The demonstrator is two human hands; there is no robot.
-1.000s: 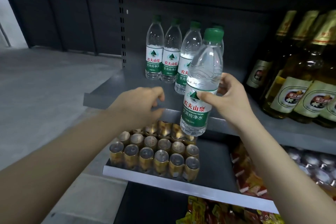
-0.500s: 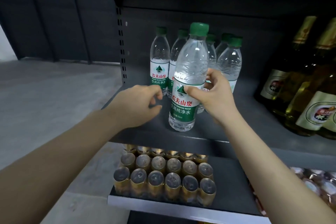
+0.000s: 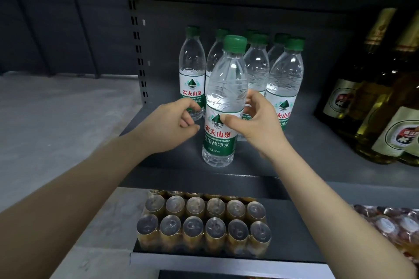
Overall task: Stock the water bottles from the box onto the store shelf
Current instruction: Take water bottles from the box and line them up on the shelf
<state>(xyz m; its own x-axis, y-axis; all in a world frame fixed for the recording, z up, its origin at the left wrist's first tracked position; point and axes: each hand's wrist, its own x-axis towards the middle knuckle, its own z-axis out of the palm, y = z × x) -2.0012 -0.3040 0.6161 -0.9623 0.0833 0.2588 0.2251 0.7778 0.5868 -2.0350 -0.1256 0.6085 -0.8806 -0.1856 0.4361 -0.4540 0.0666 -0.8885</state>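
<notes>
Upright on shelf point(image 3: 254, 165), water bottle point(image 3: 223, 102), right hand point(image 3: 256, 122) fingers clamped round it, left hand point(image 3: 167, 124) loosely curled beside.

The rear water bottles point(image 3: 256, 61) behind the right hand point(image 3: 256, 124) show little but caps and shoulders; their labels are covered by the front bottle point(image 3: 223, 102) and that hand. The beer bottles point(image 3: 374, 102) to its right are cut by the frame edge. The fingertips point(image 3: 250, 99) vanish behind the front bottle.

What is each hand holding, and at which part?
Right hand holds the clear green-capped plastic water bottle at its label; left hand holds nothing.
</notes>
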